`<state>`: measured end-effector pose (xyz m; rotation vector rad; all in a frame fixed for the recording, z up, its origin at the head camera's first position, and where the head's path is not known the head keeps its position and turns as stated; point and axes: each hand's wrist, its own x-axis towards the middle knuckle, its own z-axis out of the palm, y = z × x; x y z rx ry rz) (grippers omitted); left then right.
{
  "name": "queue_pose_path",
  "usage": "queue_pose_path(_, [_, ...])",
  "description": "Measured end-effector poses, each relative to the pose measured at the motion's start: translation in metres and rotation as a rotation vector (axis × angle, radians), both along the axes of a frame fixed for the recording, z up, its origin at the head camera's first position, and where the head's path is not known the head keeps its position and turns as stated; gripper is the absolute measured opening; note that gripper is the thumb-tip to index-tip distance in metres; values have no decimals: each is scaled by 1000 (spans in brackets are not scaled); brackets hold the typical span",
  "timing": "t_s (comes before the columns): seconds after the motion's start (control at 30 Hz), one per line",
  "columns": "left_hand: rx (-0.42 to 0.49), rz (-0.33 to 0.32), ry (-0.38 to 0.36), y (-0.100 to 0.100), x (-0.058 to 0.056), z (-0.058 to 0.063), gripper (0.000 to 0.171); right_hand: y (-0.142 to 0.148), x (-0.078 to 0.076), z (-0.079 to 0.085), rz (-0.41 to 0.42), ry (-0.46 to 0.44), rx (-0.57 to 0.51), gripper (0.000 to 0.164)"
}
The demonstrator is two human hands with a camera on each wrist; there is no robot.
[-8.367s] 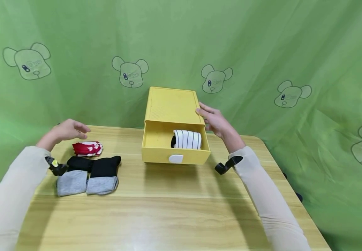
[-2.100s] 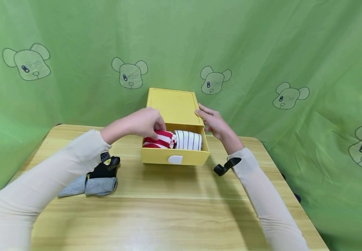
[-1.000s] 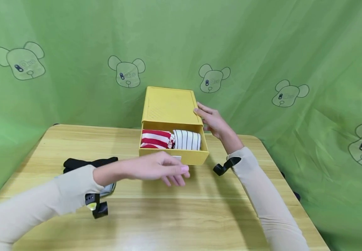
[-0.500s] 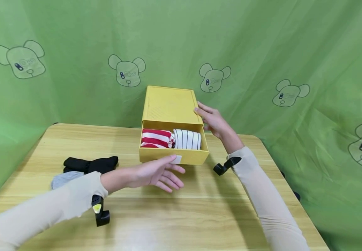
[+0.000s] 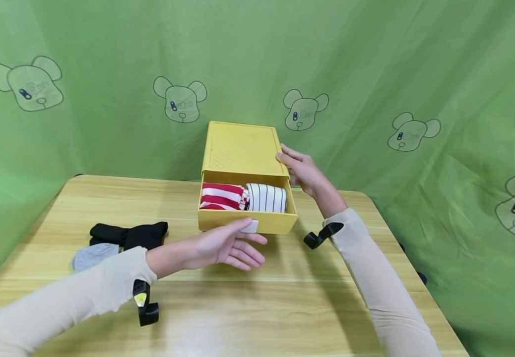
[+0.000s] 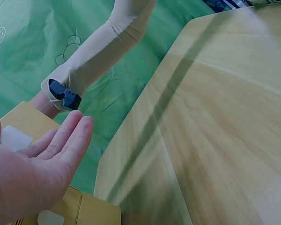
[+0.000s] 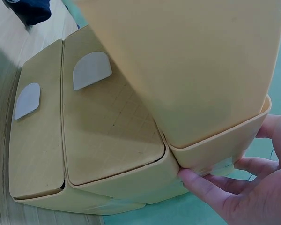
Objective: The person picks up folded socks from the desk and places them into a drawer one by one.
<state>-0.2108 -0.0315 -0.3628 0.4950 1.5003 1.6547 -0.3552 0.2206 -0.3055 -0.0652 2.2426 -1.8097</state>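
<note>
- From here, the yellow drawer [image 5: 222, 219] juts from its yellow casing [image 5: 244, 148] towards the person, its long front edge running crosswise.
- The left hand [image 5: 217, 245] is nearer that front: just before it, fingers spread, holding nothing, thumb by the white tab [image 5: 252, 227]; contact I can't tell.
- The right hand [image 5: 306, 173] rests, loosely spread, against the casing's right side.

1. Cabinet [image 5: 241, 148]: yellow, upright, three-tiered, lower two drawers [image 7: 112, 117] closed.
2. Top drawer [image 5: 213, 218]: pulled out, white handle [image 5: 252, 227].
3. Red-striped bundle [image 5: 222, 197]: folded, inside, left.
4. White roll [image 5: 266, 198]: dark-lined, just beside it, right.
</note>
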Motion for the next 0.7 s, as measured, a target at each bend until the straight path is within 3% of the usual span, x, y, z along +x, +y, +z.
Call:
queue_pose_path(0.43, [13,30,22,1,-4,-1,70,0,0,0,-9,1,-5,66])
queue_pose_path(0.7, [5,39,54,-1,-14,2,73,0,-1,0,-6,-2,-9,67])
